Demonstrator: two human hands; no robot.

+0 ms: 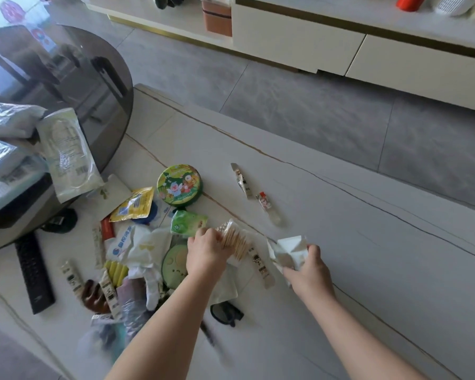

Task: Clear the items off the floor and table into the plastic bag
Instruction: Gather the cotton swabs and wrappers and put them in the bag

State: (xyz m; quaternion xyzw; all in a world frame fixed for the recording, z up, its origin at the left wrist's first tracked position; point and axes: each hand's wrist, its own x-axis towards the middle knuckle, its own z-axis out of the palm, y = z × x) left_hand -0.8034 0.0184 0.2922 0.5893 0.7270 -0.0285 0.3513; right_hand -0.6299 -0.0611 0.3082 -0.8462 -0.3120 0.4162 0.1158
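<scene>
My left hand [205, 252] grips a clear pack of wooden toothpicks [233, 238] above a heap of wrappers on the white marble table [368, 256]. My right hand [309, 266] pinches a crumpled white wrapper [288, 249] just to the right. The heap holds a green packet [187, 222], a yellow sachet [135, 205], white wrappers [146, 246] and a green disc [174, 263]. A round green tin [179, 185] stands behind it. Two slim sachets [242, 179] [268, 207] lie farther back. I cannot pick out the plastic bag for certain.
A black remote [35, 275] lies at the left, and black sunglasses [226, 312] near my left forearm. A dark round glass table [66, 78] at the upper left carries white pouches [66, 154]. Grey floor and a cream cabinet [340, 45] lie beyond.
</scene>
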